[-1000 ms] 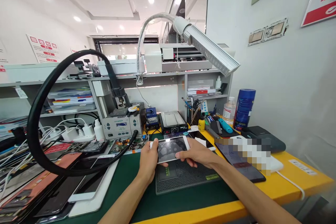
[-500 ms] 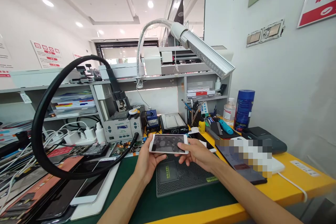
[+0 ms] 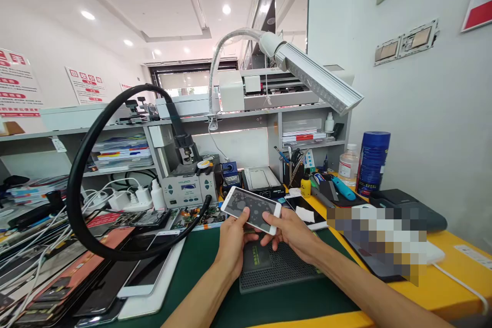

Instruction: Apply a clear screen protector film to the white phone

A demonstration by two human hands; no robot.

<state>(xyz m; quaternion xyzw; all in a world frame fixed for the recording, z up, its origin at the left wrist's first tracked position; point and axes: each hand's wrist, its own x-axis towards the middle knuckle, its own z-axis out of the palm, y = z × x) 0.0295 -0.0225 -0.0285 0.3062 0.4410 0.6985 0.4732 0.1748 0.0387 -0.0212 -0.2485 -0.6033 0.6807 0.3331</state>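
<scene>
A white-framed smartphone (image 3: 251, 206) with a dark, blotchy screen is held above the bench, tilted down to the right. My left hand (image 3: 233, 241) grips its lower edge, thumb on the glass and fingers underneath. At the right end, my right hand (image 3: 294, 230) is closed on the phone too, its thumb pressing the screen near the corner. Below both hands lies a dark perforated mat (image 3: 269, 277) on the green work surface (image 3: 200, 271), partly hidden by the hands and forearms.
At left, a black hose (image 3: 73, 205) loops from a grey rework station (image 3: 186, 189) over stacked phones and tablets (image 3: 144, 271). A lamp (image 3: 319, 77) arches overhead. On the right are a yellow bottle (image 3: 305, 186), a blue can (image 3: 373, 163) and a black box (image 3: 409, 208).
The phone has turned from level to sloping down rightward. My left hand has shifted from its left end to the lower edge, thumb now on the screen. The view has swung slightly left.
</scene>
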